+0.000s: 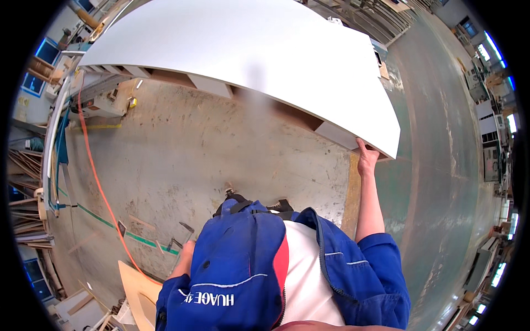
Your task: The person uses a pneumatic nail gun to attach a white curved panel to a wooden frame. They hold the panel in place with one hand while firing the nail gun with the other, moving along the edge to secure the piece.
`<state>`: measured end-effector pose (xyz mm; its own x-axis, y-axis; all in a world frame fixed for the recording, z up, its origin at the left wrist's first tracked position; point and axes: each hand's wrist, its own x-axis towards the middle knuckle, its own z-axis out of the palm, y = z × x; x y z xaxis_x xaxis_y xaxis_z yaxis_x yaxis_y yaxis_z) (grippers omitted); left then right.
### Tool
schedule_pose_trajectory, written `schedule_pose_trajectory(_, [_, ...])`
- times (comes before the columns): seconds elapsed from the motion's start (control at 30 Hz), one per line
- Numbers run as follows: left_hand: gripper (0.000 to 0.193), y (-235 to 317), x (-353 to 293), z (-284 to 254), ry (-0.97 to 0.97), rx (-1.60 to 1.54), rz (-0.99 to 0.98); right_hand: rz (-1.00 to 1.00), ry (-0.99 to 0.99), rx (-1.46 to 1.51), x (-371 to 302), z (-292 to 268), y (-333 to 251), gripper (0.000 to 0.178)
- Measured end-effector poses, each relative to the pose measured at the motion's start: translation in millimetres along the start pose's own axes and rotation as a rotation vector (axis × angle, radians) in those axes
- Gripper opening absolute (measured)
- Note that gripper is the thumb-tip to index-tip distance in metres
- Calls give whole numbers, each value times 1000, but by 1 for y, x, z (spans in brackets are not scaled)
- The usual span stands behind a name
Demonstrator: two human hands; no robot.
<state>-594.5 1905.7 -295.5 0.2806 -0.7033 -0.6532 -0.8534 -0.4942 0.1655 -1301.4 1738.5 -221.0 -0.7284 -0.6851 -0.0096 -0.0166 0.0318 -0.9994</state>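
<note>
A large white panel (248, 49) spans the upper part of the head view, with pale and brown pieces along its hollow near edge. My right hand (368, 159) grips that edge close to the panel's right corner, thumb on top and the other fingers tucked beneath. Low at my left side, the forearm (185, 260) shows beside my blue jacket (237, 265). The left hand's fingers are hidden. Just beyond it appears a dark, thin-ended object (186, 227); whether the hand holds it I cannot tell.
An orange hose (94, 171) runs down the left across the grey floor (182, 143). A curved wooden piece (138, 295) stands at lower left. Stacked boards (27, 204) line the left wall, and long strips (381, 19) lie beyond the panel. A blurred smudge covers the middle.
</note>
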Motion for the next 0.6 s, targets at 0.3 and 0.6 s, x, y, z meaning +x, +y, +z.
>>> schedule_pose_trajectory(0.3, [43,-58,79,-17,-116,28,-26,-62,197,-276,-19,-3,25,42])
schedule_pose_trajectory(0.6, [44,-41,260,-77,-85,55,251,-141,243,-523,-76,110,-28,72])
